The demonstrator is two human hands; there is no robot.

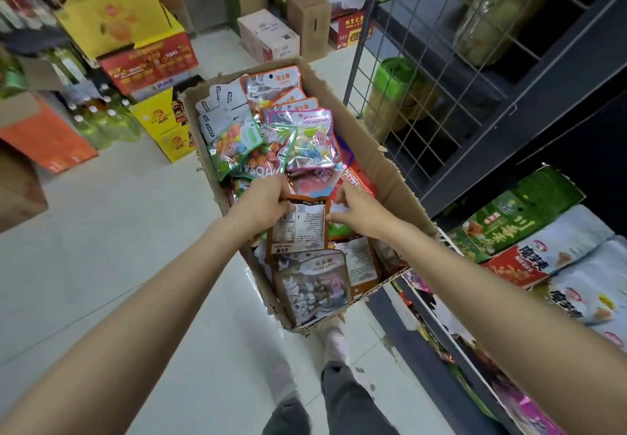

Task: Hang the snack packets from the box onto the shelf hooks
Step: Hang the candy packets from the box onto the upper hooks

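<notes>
While both hands reached into the box:
Floor [112, 237]: pale glossy tile, cartons stacked around.
Box [383, 163]: cardboard, beside wire shelf [424, 102].
Left hand [261, 202], right hand [356, 209]: grips pinching brown packet [298, 227] inside box.

The floor [112, 231] is white and shiny, made of big tiles. A long brown box [390, 176] stands on it, open at the top. Right beside the box is a dark shelf [529, 102] with a wire grid front. On the far side of the floor stand more boxes: a pale carton [268, 36], a plain brown carton [310, 20], a yellow box [163, 125] and an orange box [51, 132]. Green bottles [101, 119] stand together between the orange box and the yellow box. Two feet in pale shoes [334, 343] stand on the tiles near the box.
</notes>
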